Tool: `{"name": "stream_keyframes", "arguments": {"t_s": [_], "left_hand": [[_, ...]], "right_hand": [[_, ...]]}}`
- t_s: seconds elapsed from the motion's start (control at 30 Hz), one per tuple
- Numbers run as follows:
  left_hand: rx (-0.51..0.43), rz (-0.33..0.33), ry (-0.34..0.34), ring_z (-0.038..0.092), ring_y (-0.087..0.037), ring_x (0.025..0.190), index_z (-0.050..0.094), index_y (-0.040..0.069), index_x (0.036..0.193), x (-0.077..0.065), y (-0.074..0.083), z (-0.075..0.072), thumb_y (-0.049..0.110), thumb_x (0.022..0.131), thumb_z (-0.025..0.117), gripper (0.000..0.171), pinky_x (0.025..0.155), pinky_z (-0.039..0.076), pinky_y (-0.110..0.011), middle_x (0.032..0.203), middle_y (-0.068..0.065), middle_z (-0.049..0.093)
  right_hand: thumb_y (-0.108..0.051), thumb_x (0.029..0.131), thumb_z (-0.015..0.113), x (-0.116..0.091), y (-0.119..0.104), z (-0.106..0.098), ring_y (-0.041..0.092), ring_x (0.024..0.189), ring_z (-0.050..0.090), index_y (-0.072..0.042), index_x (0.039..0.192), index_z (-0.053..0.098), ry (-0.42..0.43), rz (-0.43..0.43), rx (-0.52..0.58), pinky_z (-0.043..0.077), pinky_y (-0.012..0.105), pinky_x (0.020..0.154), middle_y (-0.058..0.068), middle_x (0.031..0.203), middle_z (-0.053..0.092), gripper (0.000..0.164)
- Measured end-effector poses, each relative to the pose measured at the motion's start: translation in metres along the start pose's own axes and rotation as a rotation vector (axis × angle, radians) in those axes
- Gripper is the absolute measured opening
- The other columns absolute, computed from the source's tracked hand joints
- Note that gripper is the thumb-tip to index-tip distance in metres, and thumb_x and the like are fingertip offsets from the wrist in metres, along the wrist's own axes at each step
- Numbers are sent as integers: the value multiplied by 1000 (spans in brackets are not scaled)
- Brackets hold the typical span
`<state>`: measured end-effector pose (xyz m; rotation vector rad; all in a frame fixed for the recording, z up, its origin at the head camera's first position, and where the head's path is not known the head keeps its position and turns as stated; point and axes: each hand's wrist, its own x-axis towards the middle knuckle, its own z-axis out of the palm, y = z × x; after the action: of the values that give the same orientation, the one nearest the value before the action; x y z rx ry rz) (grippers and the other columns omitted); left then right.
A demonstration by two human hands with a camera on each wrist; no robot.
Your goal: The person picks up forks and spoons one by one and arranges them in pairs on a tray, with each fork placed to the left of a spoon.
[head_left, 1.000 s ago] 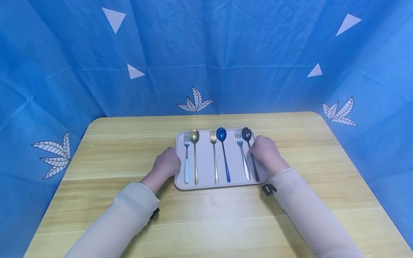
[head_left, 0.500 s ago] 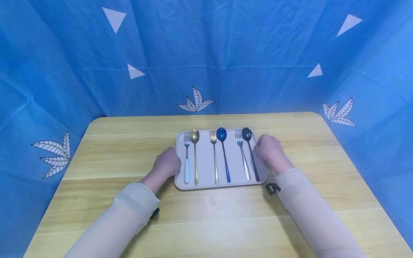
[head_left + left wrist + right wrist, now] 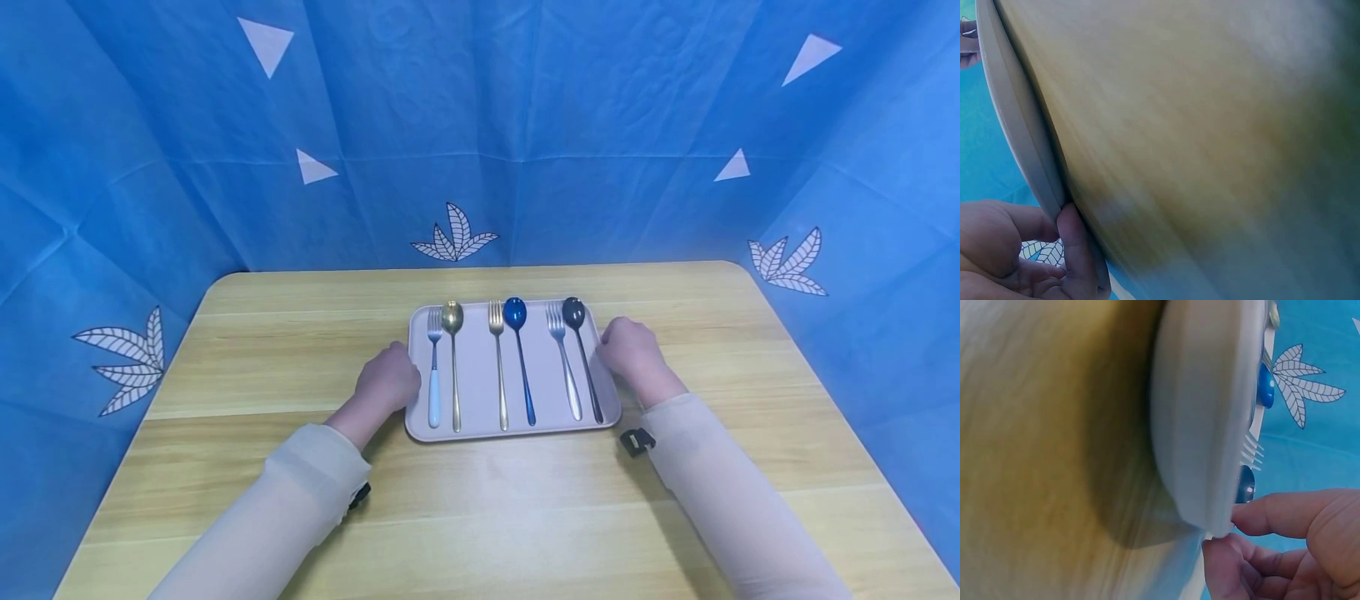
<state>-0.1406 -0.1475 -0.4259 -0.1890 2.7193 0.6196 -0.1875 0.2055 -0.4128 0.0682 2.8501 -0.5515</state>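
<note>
A pale rectangular tray (image 3: 476, 375) lies on the table. My left hand (image 3: 387, 379) pinches its left rim; in the left wrist view thumb and finger close on the tray edge (image 3: 1016, 119). At the right rim is my right hand (image 3: 632, 350), whose thumb and fingers pinch the tray wall (image 3: 1200, 412) in the right wrist view. From left to right the tray bears a blue-handled fork (image 3: 434, 396), a gold spoon (image 3: 452, 317), a gold fork (image 3: 498, 350), a blue spoon (image 3: 515, 312), a silver fork (image 3: 564, 358) and a black spoon (image 3: 573, 312), heads away from me.
The wooden table (image 3: 487, 517) extends on all sides of the tray. Behind it hangs a blue curtain (image 3: 585, 100) with white triangles and leaf prints. A small black device (image 3: 637, 441) is on the right wrist.
My right hand has moved rightward, off the black spoon's handle to the right rim of the tray. The left hand, tray and cutlery have stayed in place.
</note>
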Motion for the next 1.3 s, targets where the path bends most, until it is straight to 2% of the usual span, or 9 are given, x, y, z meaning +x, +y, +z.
{"name": "stream_keyframes", "arguments": {"t_s": [0.23, 0.57, 0.9, 1.13, 1.3], "left_hand": [[4, -3, -2, 59, -31, 84, 41, -15, 133, 0, 1, 0, 12, 99, 40, 43, 67, 50, -39, 107, -22, 60], [5, 12, 5, 59, -31, 83, 42, -16, 132, 1, 0, 1, 12, 99, 40, 43, 67, 50, -39, 105, -22, 60], [11, -3, 1, 59, -32, 88, 39, -15, 135, 1, 1, 1, 14, 100, 41, 46, 73, 51, -41, 110, -23, 60], [17, 0, 2, 59, -32, 84, 43, -14, 130, 0, 1, 0, 12, 99, 41, 41, 68, 50, -40, 105, -22, 60], [-3, 2, 0, 59, -32, 86, 42, -15, 131, -1, 1, 0, 12, 99, 40, 42, 71, 50, -41, 107, -23, 60]], "right_hand": [[-4, 85, 55, 0, 1, 3, 23, 62, 50, -11, 59, 47, -14, -3, 2, 44, 34, 59, 7, 62, 56, 28], [-2, 82, 54, -1, 0, 5, 21, 58, 49, -12, 58, 42, -14, -8, 0, 43, 33, 56, 4, 57, 49, 29], [-3, 84, 54, 2, 1, 5, 24, 63, 53, -10, 61, 47, -45, -14, 7, 45, 33, 59, 9, 66, 58, 26], [-3, 82, 53, 2, 2, 6, 22, 60, 51, -12, 59, 44, -40, -18, 7, 44, 33, 58, 7, 63, 54, 26], [-1, 83, 53, 3, 1, 6, 22, 60, 51, -11, 61, 45, -44, -3, 9, 45, 32, 56, 8, 63, 54, 26]]}}
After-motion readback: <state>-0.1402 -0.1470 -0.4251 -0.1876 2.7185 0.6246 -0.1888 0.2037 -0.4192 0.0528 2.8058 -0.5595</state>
